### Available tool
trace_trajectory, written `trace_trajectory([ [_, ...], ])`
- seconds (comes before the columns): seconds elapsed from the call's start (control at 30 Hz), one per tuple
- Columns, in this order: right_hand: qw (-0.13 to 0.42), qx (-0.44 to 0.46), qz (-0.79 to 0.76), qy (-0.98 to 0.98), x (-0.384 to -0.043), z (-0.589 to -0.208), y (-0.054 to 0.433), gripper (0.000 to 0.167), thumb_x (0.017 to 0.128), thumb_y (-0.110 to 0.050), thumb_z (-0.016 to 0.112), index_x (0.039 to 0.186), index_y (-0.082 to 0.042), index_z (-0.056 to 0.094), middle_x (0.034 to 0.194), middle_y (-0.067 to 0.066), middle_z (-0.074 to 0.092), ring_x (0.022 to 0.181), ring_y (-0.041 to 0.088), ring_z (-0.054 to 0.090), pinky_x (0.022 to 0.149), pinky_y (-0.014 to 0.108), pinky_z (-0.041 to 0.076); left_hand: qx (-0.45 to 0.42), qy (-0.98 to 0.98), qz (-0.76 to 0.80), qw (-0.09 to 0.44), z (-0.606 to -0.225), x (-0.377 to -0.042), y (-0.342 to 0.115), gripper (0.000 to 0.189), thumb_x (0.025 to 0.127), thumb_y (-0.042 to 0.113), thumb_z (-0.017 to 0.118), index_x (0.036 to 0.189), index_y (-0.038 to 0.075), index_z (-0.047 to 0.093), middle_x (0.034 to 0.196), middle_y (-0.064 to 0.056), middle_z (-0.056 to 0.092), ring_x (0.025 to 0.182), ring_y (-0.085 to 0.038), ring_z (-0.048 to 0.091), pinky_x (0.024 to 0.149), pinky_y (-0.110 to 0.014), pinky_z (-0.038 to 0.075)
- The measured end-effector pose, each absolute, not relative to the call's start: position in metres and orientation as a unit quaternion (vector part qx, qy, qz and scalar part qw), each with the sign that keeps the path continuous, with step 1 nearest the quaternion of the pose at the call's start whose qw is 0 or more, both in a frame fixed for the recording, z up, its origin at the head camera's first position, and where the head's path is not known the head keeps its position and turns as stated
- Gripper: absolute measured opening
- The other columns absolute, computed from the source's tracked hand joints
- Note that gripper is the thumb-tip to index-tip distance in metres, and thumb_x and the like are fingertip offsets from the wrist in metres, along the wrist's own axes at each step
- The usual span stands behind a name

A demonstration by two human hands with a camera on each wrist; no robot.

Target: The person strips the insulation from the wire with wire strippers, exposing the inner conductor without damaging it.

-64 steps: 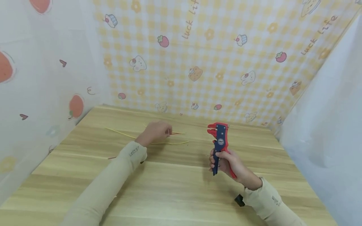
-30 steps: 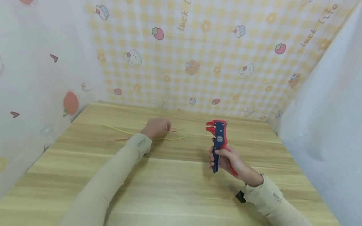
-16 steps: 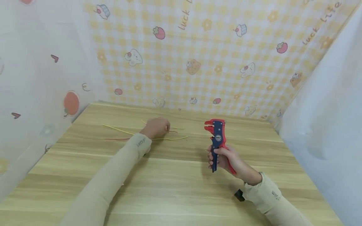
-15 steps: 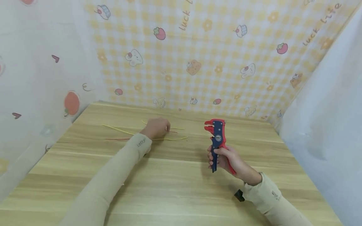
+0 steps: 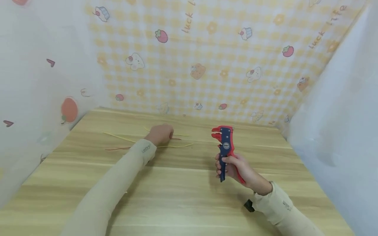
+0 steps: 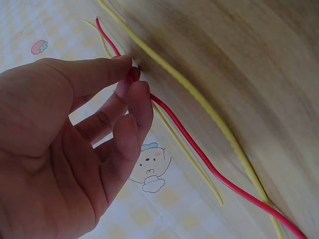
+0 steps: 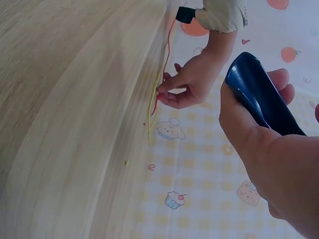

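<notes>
In the left wrist view, my left hand [image 6: 75, 119] pinches a red wire [image 6: 189, 140] between thumb and fingertips, close over the wooden table. One yellow wire [image 6: 208, 108] lies on the near side of it and crosses it lower down. A second yellow wire [image 6: 191, 155] runs behind, partly covered by the fingers. To the right in the head view, my right hand [image 5: 240, 167] grips a red and blue wire stripper [image 5: 225, 139] by its handles. The stripper stands upright, its red jaws pointing left with a gap between them. The right wrist view shows only its blue handle.
The wooden table [image 5: 177, 203] ends at a yellow-checked sheet [image 5: 174, 59] at the back. A white sheet [image 5: 330, 114] hangs on the right. A tiny yellow piece [image 7: 126, 163] and a red speck [image 7: 144, 124] lie on the table.
The head view has tilted slightly. My left hand has shifted a little at the red wire, whose left end now shows more beyond the sleeve. My right hand keeps the wire stripper nearly still.
</notes>
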State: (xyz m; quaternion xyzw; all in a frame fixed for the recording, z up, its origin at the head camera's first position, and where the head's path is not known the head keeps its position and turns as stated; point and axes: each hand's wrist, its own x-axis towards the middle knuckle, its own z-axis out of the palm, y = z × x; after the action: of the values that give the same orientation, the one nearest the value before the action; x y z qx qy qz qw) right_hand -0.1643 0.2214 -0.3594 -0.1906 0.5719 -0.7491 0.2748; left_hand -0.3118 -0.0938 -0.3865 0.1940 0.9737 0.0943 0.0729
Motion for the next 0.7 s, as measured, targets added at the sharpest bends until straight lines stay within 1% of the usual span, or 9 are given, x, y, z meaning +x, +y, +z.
trace_trajectory([
  [0.13, 0.274, -0.193, -0.745, 0.577, -0.1652, -0.3598, 0.2237, 0.018, 0.101, -0.007, 0.037, 0.114, 0.0, 0.047, 0.09, 0.005, 0.061, 0.08, 0.019, 0.061, 0.084, 0.04, 0.054, 0.201, 0.973, 0.088, 0.066, -0.3866, -0.315, -0.0941, 0.011, 0.091, 0.002, 0.062, 0.088, 0.011, 0.068, 0.095, -0.006, 0.067, 0.088, -0.025, 0.063, 0.08, -0.044, 0.053],
  [0.27, 0.272, -0.194, -0.746, 0.576, -0.1663, -0.3605, 0.2234, 0.018, 0.101, -0.007, 0.037, 0.114, -0.001, 0.047, 0.089, 0.004, 0.061, 0.08, 0.018, 0.061, 0.084, 0.04, 0.054, 0.209, 0.972, 0.091, 0.061, -0.3865, -0.3159, -0.094, 0.013, 0.089, 0.0, 0.062, 0.088, 0.012, 0.068, 0.095, -0.006, 0.068, 0.087, -0.025, 0.063, 0.078, -0.044, 0.053],
  [0.43, 0.277, -0.196, -0.748, 0.57, -0.1682, -0.3616, 0.2212, 0.017, 0.1, -0.007, 0.038, 0.114, -0.001, 0.046, 0.089, 0.004, 0.06, 0.08, 0.018, 0.06, 0.085, 0.042, 0.054, 0.222, 0.968, 0.093, 0.066, -0.386, -0.3174, -0.0913, 0.015, 0.092, 0.002, 0.06, 0.095, 0.012, 0.071, 0.105, -0.005, 0.07, 0.097, -0.026, 0.065, 0.084, -0.045, 0.053],
  [0.53, 0.276, -0.2, -0.749, 0.568, -0.169, -0.3619, 0.2207, 0.017, 0.1, -0.007, 0.037, 0.113, -0.001, 0.046, 0.088, 0.004, 0.06, 0.079, 0.018, 0.06, 0.084, 0.042, 0.054, 0.232, 0.966, 0.092, 0.064, -0.3886, -0.3196, -0.0881, 0.014, 0.094, 0.006, 0.06, 0.096, 0.013, 0.072, 0.106, -0.005, 0.07, 0.1, -0.026, 0.065, 0.085, -0.045, 0.053],
  [0.67, 0.28, -0.196, -0.748, 0.57, -0.1694, -0.3623, 0.2193, 0.017, 0.1, -0.006, 0.037, 0.113, 0.0, 0.047, 0.089, 0.004, 0.06, 0.079, 0.018, 0.06, 0.084, 0.041, 0.054, 0.235, 0.965, 0.094, 0.063, -0.3892, -0.3193, -0.0866, 0.012, 0.093, 0.006, 0.061, 0.093, 0.012, 0.072, 0.101, -0.006, 0.07, 0.096, -0.026, 0.065, 0.083, -0.044, 0.053],
  [0.7, 0.278, -0.199, -0.747, 0.57, -0.1705, -0.3594, 0.2187, 0.017, 0.1, -0.006, 0.038, 0.113, 0.0, 0.047, 0.089, 0.005, 0.06, 0.079, 0.019, 0.06, 0.084, 0.041, 0.054, 0.233, 0.966, 0.093, 0.058, -0.3838, -0.3194, -0.0867, 0.012, 0.093, 0.005, 0.061, 0.093, 0.011, 0.071, 0.1, -0.006, 0.07, 0.095, -0.026, 0.066, 0.083, -0.044, 0.054],
])
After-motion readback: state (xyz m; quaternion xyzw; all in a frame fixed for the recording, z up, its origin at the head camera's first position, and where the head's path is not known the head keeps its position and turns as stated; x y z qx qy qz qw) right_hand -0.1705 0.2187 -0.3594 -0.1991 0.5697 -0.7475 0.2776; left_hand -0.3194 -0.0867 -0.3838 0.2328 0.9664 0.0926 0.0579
